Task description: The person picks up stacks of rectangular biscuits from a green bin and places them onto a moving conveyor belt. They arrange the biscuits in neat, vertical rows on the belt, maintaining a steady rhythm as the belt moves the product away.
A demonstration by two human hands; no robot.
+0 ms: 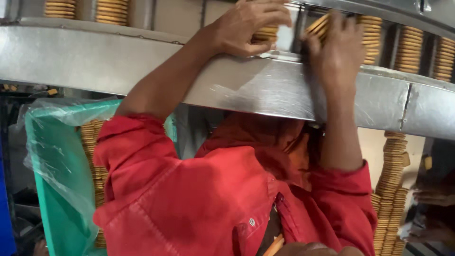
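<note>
Both hands are up over the steel conveyor rail [118,61], reaching into the biscuit lanes. The left hand [249,26] at about 12 o'clock has its fingers curled around a short stack of round biscuits [265,34], gripping it from above. The right hand [339,52] at 1 o'clock presses its fingers flat onto a tilted row of biscuits [316,26]; can't tell whether it's actually gripping them or just touching. More biscuit columns [410,47] stand in the lanes at 2 o'clock. Red sleeves [189,189] fill the lower middle. At 8 o'clock there's a green crate lined with clear plastic [57,156], stacked biscuits inside, and another tall biscuit stack [391,189] at 4 o'clock
</note>
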